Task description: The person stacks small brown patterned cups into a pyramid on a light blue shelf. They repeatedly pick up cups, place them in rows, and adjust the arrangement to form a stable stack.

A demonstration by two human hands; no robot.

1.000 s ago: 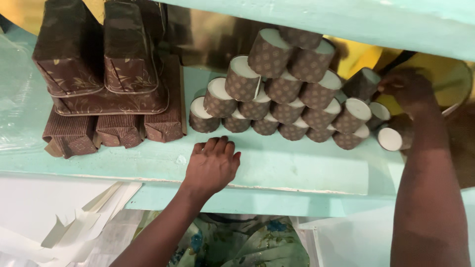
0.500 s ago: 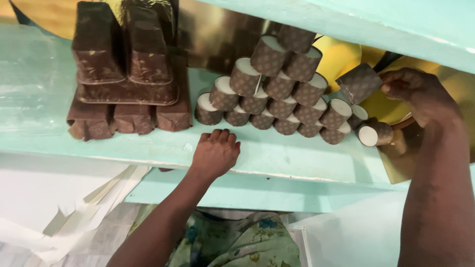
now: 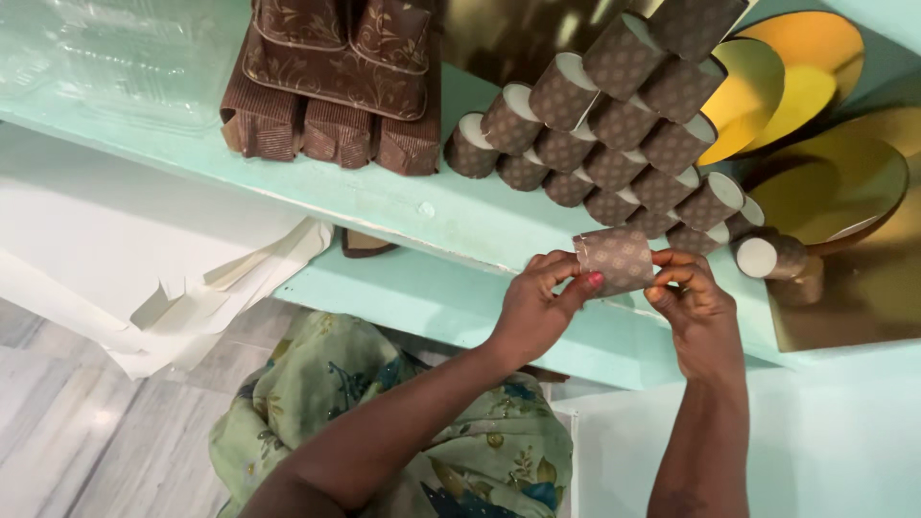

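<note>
Brown paper baking cup stack [image 3: 617,259]: short patterned sleeve of nested cups, held on its side just in front of the mint-green shelf [image 3: 403,206] edge. Left hand [image 3: 539,309] grip pinches the open rim end; right hand [image 3: 693,305] grip pinches the opposite end, fingertips pressed together on the paper. Judged light, thin-walled, easily crushed; best taken at both ends with gentle pressure. Beyond the grip: pyramid of like cup rolls [image 3: 614,144], white ends showing. Up and left of it: ribbed brown loaf moulds [image 3: 331,82]. Up and right: round gold cake boards [image 3: 815,144].
</note>
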